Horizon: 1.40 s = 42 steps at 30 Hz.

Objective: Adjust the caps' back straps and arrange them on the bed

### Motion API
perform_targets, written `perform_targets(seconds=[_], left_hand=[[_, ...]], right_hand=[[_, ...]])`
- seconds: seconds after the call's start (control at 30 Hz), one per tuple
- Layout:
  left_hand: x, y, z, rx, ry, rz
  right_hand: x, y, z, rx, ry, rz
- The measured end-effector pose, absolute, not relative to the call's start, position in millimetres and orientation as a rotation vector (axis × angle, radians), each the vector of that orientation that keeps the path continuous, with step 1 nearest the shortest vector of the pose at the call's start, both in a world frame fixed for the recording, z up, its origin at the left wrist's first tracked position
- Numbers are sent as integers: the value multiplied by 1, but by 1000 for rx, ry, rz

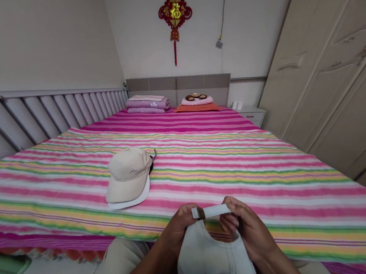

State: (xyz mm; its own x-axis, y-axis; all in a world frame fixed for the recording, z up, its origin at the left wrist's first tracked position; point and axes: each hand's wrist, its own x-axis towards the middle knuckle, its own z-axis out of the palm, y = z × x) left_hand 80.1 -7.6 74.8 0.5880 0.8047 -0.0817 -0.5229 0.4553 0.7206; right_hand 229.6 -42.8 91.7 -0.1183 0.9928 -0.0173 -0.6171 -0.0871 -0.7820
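Observation:
A pale grey baseball cap (211, 256) is held low in front of me, its back opening and strap facing up. My left hand (181, 224) pinches the strap (215, 210) at its left end, beside a small brown buckle (200, 213). At the strap's other end, my right hand (244, 224) grips it between thumb and fingers. On the bed to the left lies a beige cap (130, 171) with a small logo, stacked over a white-brimmed cap (145, 196). The front of the cap in my hands is hidden.
The bed has a striped sheet (213, 173). Folded purple bedding (148, 104) and an orange and pink pile (197, 103) sit by the headboard (193, 83). A radiator (52, 111) lines the left wall, wardrobes (329, 65) the right. A green stool (7, 269) stands lower left.

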Motion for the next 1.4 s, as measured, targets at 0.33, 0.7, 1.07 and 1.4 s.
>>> perform_targets(seconds=[0.33,0.7,1.07,1.4], left_hand=[[74,-2,64,581,219,992],[79,1,64,761,488,875],[21,1,-4,937,549,422],[-18,23,5,717,531,1035]], right_hand=[[237,-36,95,-545,-448,1577],[238,-44,89,-975,-1173,1803],[253,-39,100,-869,-616,1567],[300,-7,70,-1084,-266,1048]])
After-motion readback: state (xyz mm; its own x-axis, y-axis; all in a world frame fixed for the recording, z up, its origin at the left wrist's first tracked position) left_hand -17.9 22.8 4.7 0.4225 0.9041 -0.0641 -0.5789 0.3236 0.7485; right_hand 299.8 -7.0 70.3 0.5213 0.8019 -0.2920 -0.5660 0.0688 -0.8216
